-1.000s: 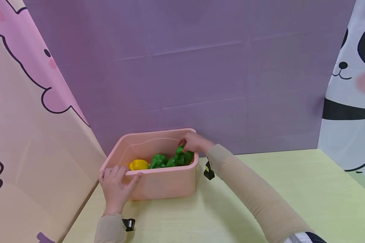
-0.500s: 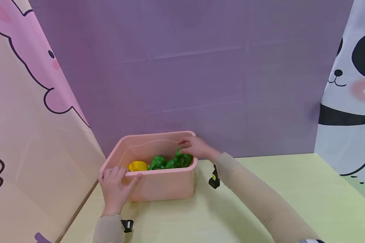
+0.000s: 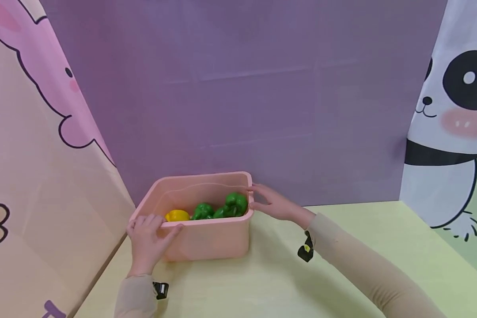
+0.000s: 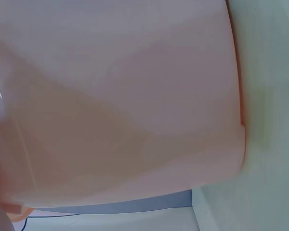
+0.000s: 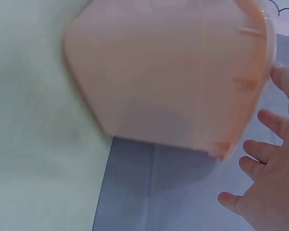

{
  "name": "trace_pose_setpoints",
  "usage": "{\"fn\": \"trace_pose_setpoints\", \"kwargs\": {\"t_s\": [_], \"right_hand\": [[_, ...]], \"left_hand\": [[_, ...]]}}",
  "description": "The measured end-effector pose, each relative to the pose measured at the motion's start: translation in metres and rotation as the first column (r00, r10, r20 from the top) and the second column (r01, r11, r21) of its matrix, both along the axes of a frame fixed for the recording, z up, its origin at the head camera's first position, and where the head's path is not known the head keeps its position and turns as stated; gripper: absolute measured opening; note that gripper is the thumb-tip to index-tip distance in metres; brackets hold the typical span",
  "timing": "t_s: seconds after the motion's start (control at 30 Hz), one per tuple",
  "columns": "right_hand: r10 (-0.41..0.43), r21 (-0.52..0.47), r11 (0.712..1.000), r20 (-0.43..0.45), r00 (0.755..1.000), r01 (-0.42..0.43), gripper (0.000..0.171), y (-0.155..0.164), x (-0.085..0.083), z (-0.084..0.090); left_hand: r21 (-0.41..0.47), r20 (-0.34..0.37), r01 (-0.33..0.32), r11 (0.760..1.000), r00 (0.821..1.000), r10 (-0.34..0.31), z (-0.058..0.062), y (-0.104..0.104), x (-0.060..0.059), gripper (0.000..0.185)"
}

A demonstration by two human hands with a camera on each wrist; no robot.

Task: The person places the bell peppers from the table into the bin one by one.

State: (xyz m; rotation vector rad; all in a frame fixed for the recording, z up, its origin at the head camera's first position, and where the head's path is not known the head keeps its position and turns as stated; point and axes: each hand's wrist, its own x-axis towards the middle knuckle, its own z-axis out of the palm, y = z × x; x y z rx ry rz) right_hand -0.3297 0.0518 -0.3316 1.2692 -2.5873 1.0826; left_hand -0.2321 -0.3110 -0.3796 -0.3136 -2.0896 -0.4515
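A pink plastic bin [image 3: 208, 240] stands on the table near the back wall. Inside lie a yellow bell pepper [image 3: 177, 215] on the left and green bell peppers [image 3: 236, 204] in the middle and right; their lower parts are hidden by the front wall. My left hand [image 3: 145, 245] grips the bin's front left corner, fingers over the rim and thumb along the outer front. At the right rim is my right hand [image 3: 277, 206], its fingers spread and holding nothing. In the right wrist view the thumb is at the bin's rim [image 5: 266, 72], other fingers apart from it.
The pale yellow-green table [image 3: 238, 287] extends to the front and right of the bin. A purple cloth wall [image 3: 238, 97] rises behind it. Printed panels stand at both sides, a panda [image 3: 441, 185] on the right one.
My right hand has let go of a green pepper inside the bin and moved right, out to the right rim. The left hand keeps its grip on the front left corner.
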Motion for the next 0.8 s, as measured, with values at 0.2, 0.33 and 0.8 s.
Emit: {"fn": "trace_pose_setpoints", "kwargs": {"t_s": [0.2,0.33,0.8], "right_hand": [[-0.114,0.077,0.991,-0.001,0.993,0.114,0.061,0.045,0.011,-0.009],[-0.245,0.157,0.951,-0.139,0.959,0.266,0.064,0.075,0.015,-0.014],[-0.487,0.323,0.798,-0.152,0.86,0.509,0.1,0.108,0.006,0.001]], "left_hand": [[-0.02,0.087,-0.048,0.999,0.995,0.049,0.001,0.001,0.0,0.04],[0.012,0.173,-0.05,0.999,0.984,0.047,0.011,0.002,0.004,0.035],[-0.232,0.55,0.119,0.965,0.835,0.029,0.081,0.041,-0.011,0.082]]}}
